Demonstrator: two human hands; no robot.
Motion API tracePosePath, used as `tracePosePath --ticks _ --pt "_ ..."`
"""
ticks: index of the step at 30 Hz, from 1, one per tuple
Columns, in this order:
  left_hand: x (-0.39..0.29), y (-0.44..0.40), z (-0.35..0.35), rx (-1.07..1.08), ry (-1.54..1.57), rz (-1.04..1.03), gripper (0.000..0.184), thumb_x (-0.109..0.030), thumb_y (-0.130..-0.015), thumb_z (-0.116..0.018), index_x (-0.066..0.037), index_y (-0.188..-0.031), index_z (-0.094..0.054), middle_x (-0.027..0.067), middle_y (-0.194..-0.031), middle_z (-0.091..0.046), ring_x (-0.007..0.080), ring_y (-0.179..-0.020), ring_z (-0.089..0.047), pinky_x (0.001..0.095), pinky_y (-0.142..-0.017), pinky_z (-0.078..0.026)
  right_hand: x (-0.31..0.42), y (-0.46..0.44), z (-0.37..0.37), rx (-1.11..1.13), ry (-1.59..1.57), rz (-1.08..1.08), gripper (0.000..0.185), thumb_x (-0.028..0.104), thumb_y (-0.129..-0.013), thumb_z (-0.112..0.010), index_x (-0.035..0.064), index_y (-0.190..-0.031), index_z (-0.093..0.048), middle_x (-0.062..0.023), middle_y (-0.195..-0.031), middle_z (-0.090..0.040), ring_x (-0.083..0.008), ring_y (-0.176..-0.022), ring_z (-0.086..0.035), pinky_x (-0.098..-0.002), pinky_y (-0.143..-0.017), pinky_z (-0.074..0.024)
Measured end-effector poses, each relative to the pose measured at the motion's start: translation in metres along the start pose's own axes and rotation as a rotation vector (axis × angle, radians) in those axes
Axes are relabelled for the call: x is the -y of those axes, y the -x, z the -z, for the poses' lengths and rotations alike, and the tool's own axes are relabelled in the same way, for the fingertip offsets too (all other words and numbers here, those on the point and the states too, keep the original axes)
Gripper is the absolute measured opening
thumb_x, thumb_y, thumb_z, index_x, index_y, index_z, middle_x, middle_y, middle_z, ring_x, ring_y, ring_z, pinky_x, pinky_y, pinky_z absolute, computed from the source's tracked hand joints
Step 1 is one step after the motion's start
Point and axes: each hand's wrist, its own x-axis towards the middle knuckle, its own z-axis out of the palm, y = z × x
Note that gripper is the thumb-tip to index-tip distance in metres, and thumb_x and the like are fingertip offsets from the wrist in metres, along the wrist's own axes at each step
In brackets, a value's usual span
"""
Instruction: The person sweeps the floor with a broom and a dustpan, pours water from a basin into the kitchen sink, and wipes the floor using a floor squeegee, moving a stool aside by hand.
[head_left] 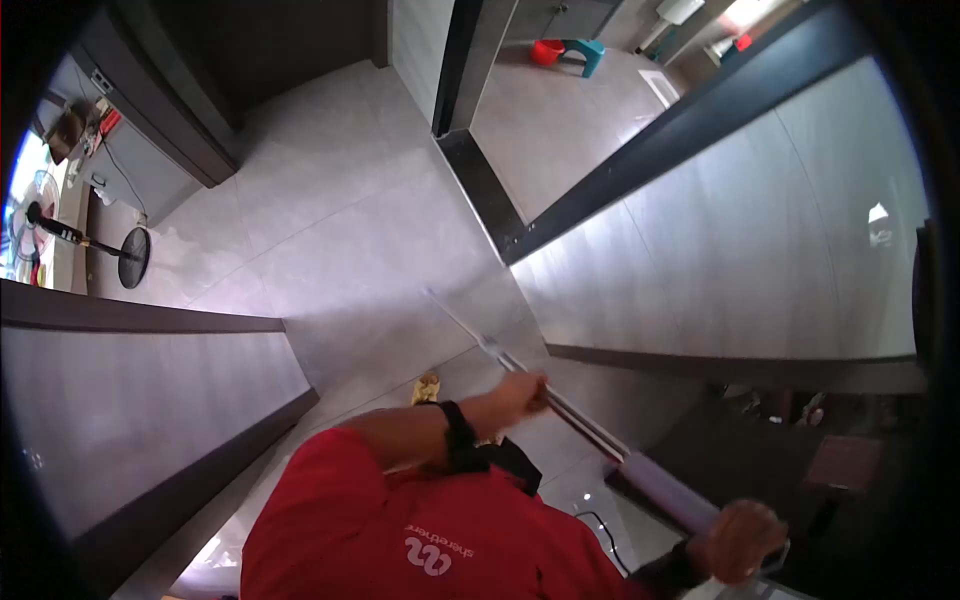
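Note:
A long, thin pole (575,415) slants across my front, from the lower right up to a narrow tip over the floor. Its upper part is a thick pale grey sleeve (668,490). My left hand (522,394), with a black band at the wrist, is closed around the metal shaft near the middle. My right hand (745,540) is wrapped round the sleeve's top end, at the lower right. The far tip is faint and blurred, so what kind of tool this is I cannot make out.
Grey tiles cover the floor (340,220). A dark-framed doorway (485,190) with a raised sill leads to a room with a red basin (547,51) and teal stool (583,57). A standing fan (132,257) is at left. Dark furniture (740,450) stands at right, near the pole.

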Motion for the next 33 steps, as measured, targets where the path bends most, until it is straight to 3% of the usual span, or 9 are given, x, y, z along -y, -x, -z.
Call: tracePosePath --ticks 4,5,6,9,14,20,22,25,33 --pt "-0.067 0.006 0.067 -0.115 -0.04 -0.242 0.02 -0.02 -0.083 -0.047 -0.003 -0.076 -0.052 0.0099 -0.065 -0.055 0.0214 -0.061 -0.058 0.0356 -0.057 -0.051 -0.078 0.028 0.004 -0.297 0.209 -0.025 0.005 0.007 -0.076 -0.049 0.0063 -0.076 -0.044 -0.0067 -0.065 -0.046 -0.0166 -0.057 -0.046 -0.0306 -0.056 -0.041" --pt "-0.073 -0.032 0.114 0.024 0.18 -0.264 0.019 -0.02 -0.084 -0.046 -0.001 -0.088 -0.047 0.013 -0.073 -0.054 0.0253 -0.068 -0.058 0.0396 -0.063 -0.052 -0.103 0.033 -0.002 -0.21 0.237 -0.101 0.004 0.006 -0.077 -0.049 0.0061 -0.076 -0.045 -0.007 -0.066 -0.049 -0.0167 -0.059 -0.048 -0.0312 -0.058 -0.0423" --pt "-0.085 -0.031 0.123 -0.201 0.321 -0.282 0.026 -0.018 -0.084 -0.044 -0.001 -0.103 -0.036 0.0165 -0.083 -0.053 0.0301 -0.073 -0.057 0.0433 -0.064 -0.052 -0.128 0.036 -0.012 -0.076 0.301 -0.175 0.004 0.006 -0.078 -0.049 0.0058 -0.076 -0.046 -0.0073 -0.068 -0.051 -0.0167 -0.061 -0.05 -0.0319 -0.061 -0.0435" --pt "-0.077 -0.07 0.208 -0.55 -0.006 -0.315 0.032 -0.029 -0.082 -0.042 0.0 -0.096 -0.041 0.016 -0.082 -0.053 0.0264 -0.071 -0.058 0.0422 -0.057 -0.051 -0.174 0.074 -0.044 -0.013 -0.107 -0.27 0.002 0.002 -0.079 -0.05 0.0041 -0.078 -0.049 -0.0082 -0.07 -0.056 -0.0181 -0.066 -0.055 -0.0338 -0.067 -0.0467" --pt "0.001 -0.082 0.198 -0.441 -0.267 -0.236 0.028 -0.027 -0.081 -0.043 0.0 -0.091 -0.044 0.014 -0.076 -0.052 0.0263 -0.066 -0.059 0.0394 -0.06 -0.055 -0.119 0.137 0.005 -0.082 0.09 -0.378 0.007 0.008 -0.076 -0.049 0.0032 -0.071 -0.053 -0.0086 -0.069 -0.058 -0.0196 -0.071 -0.058 -0.0327 -0.068 -0.0469" --pt "0.171 -0.035 0.023 -0.15 -0.432 -0.034 0.033 -0.033 -0.085 -0.037 -0.002 -0.09 -0.047 0.0145 -0.077 -0.059 0.0232 -0.066 -0.061 0.0347 -0.057 -0.054 -0.005 0.271 0.116 -0.479 0.472 -0.731 0.014 0.011 -0.07 -0.052 0.0044 -0.059 -0.048 -0.0064 -0.055 -0.048 -0.0161 -0.051 -0.047 -0.0296 -0.05 -0.039" --pt "0.227 -0.038 -0.015 -0.104 -0.5 0.09 0.035 -0.035 -0.085 -0.037 -0.002 -0.09 -0.048 0.0128 -0.077 -0.06 0.0213 -0.065 -0.061 0.0336 -0.055 -0.053 0.047 0.281 0.126 -0.646 0.245 -0.228 0.007 0.008 -0.072 -0.052 0.0031 -0.072 -0.047 -0.0094 -0.054 -0.048 -0.0205 -0.043 -0.048 -0.0342 -0.044 -0.0436" --pt "0.302 -0.027 -0.071 -0.007 -0.583 0.289 0.034 -0.033 -0.084 -0.038 -0.001 -0.088 -0.052 0.0123 -0.078 -0.061 0.0196 -0.063 -0.061 0.0311 -0.052 -0.053 0.115 0.326 0.142 -0.96 0.466 -0.269 0.007 0.006 -0.067 -0.043 0.0022 -0.072 -0.039 -0.0044 -0.053 -0.035 -0.0131 -0.044 -0.035 -0.0281 -0.043 -0.0357" --pt "0.374 0.028 -0.118 0.143 -0.769 0.594 0.027 -0.03 -0.082 -0.045 -0.005 -0.084 -0.056 0.0084 -0.08 -0.062 0.0172 -0.066 -0.061 0.0282 -0.06 -0.052 0.22 0.402 0.129 -0.868 0.294 0.04 0.008 0.01 -0.074 -0.048 0.0034 -0.075 -0.044 -0.0023 -0.056 -0.037 -0.0131 -0.048 -0.039 -0.0285 -0.049 -0.0411"
